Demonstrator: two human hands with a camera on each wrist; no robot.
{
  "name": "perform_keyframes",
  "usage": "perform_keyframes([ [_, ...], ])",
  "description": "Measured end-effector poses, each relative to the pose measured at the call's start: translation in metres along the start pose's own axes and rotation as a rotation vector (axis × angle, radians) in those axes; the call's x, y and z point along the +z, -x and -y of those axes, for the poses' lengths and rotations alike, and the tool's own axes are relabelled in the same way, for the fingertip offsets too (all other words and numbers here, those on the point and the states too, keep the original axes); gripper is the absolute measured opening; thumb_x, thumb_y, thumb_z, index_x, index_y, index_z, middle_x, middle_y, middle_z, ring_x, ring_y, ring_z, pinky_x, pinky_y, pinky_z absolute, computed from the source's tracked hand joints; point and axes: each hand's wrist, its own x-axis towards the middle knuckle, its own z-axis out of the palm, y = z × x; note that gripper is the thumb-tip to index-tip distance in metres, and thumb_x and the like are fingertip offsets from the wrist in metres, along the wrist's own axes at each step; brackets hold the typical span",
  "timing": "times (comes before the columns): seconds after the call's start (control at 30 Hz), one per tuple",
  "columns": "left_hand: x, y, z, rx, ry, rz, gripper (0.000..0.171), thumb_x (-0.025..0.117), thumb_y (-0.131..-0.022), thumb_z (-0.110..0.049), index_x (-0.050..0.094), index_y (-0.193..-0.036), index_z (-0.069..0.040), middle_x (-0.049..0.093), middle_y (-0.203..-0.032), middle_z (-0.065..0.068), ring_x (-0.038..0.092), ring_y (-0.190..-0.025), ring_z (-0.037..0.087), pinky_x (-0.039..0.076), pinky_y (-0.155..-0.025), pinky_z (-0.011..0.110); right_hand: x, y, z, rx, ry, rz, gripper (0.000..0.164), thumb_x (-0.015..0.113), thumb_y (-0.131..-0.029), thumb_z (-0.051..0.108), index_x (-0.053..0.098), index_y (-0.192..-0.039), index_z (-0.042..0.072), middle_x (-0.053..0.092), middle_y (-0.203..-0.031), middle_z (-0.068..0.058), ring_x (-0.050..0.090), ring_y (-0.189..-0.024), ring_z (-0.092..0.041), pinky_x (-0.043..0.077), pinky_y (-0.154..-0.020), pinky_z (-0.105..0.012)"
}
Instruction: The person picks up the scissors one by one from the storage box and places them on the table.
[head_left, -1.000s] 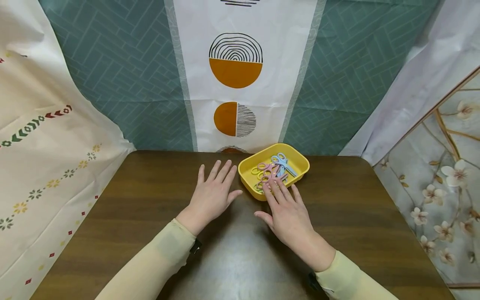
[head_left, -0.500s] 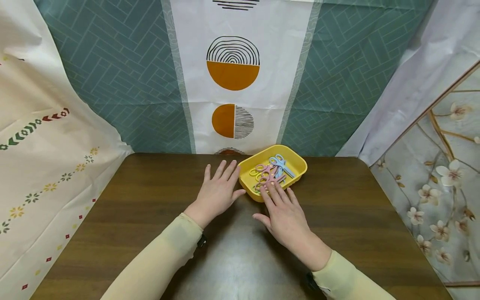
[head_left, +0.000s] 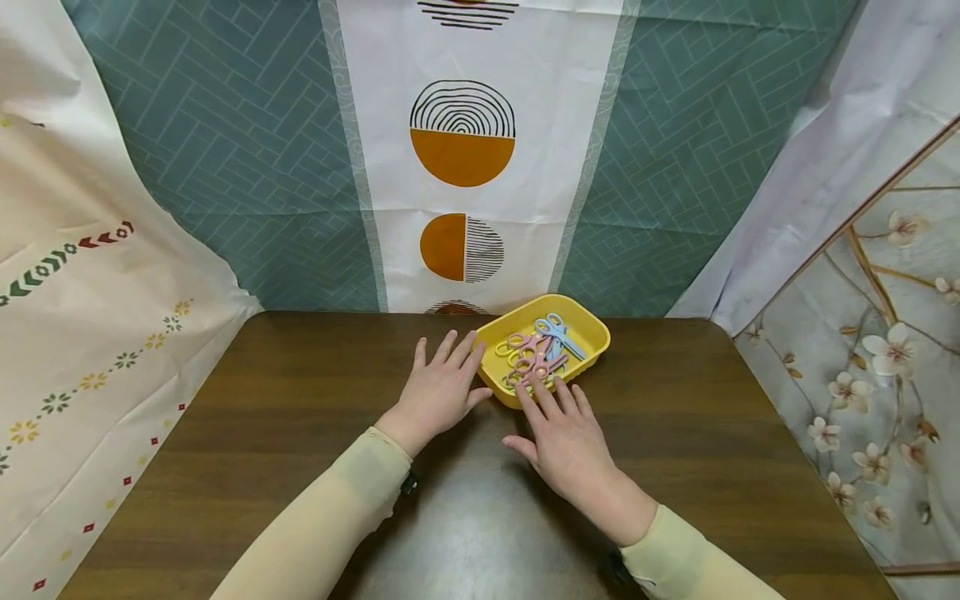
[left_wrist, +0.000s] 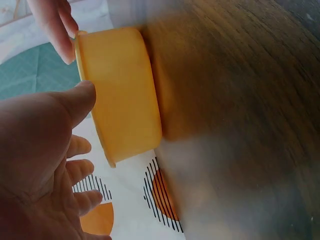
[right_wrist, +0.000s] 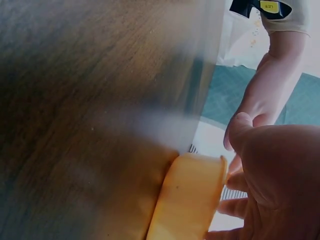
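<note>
A yellow plastic tray (head_left: 581, 321) stands at the table's far edge and holds several small scissors. Blue scissors (head_left: 558, 332) lie on top at the back, pink scissors (head_left: 536, 362) nearer the front, with yellow handle loops (head_left: 504, 350) showing at the left. My left hand (head_left: 435, 390) is beside the tray's left end, fingers spread, index fingertip right at the rim. In the left wrist view its thumb overlaps the tray's wall (left_wrist: 120, 95). My right hand (head_left: 570, 446) hovers at the near side, fingers extended over the rim, thumb out to the left. Neither hand grips anything.
The dark wooden table (head_left: 300, 400) reaches to a patterned cloth backdrop (head_left: 300, 167) just behind the tray. A cream cloth (head_left: 112, 333) hangs at the left and a floral panel (head_left: 885, 400) at the right. Both wrists wear dark straps under pale sleeves.
My left hand has moved right, up to the tray's left end. The right fingertips have drawn back slightly toward the near rim. The head view has shifted a little; the scissors lie as before.
</note>
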Motion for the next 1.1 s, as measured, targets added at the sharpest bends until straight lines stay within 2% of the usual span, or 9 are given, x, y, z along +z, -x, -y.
perform_keyframes([
  [0.17, 0.003, -0.001, 0.000, 0.010, -0.006, 0.019, 0.079, 0.062, -0.109, -0.060, 0.042, -0.171, -0.015, 0.030, -0.180, 0.009, 0.029, -0.164, 0.040, 0.021, -0.125, 0.076, -0.001, 0.000, 0.001, -0.002, -0.008, 0.002, 0.078, 0.070, -0.104, 0.059, 0.058, -0.160, 0.007, 0.052, -0.165, -0.022, 0.049, -0.148, -0.052, 0.037, -0.121, -0.069],
  [0.47, 0.006, -0.002, 0.000, 0.003, 0.037, 0.051, 0.076, 0.065, -0.108, -0.056, 0.046, -0.168, -0.013, 0.039, -0.176, 0.008, 0.028, -0.165, 0.039, 0.018, -0.126, 0.077, 0.000, -0.002, 0.001, -0.014, -0.029, -0.008, 0.077, 0.073, -0.103, 0.058, 0.061, -0.156, 0.005, 0.058, -0.157, -0.023, 0.050, -0.147, -0.054, 0.037, -0.121, -0.069],
  [0.7, 0.007, -0.001, 0.001, -0.013, 0.033, 0.070, 0.074, 0.065, -0.109, -0.055, 0.047, -0.168, -0.015, 0.038, -0.177, 0.007, 0.027, -0.166, 0.037, 0.017, -0.126, 0.076, 0.002, -0.003, 0.000, -0.024, -0.084, -0.017, 0.076, 0.078, -0.101, 0.052, 0.061, -0.155, 0.001, 0.058, -0.155, -0.025, 0.048, -0.146, -0.058, 0.039, -0.120, -0.068],
  [1.1, 0.011, 0.011, -0.002, -0.016, 0.055, 0.046, 0.074, 0.067, -0.109, -0.052, 0.046, -0.169, -0.015, 0.039, -0.176, 0.009, 0.030, -0.164, 0.037, 0.015, -0.126, 0.076, 0.008, 0.000, -0.008, -0.016, -0.136, 0.020, 0.076, 0.079, -0.102, 0.049, 0.058, -0.158, 0.003, 0.053, -0.161, -0.026, 0.041, -0.152, -0.058, 0.039, -0.121, -0.068],
])
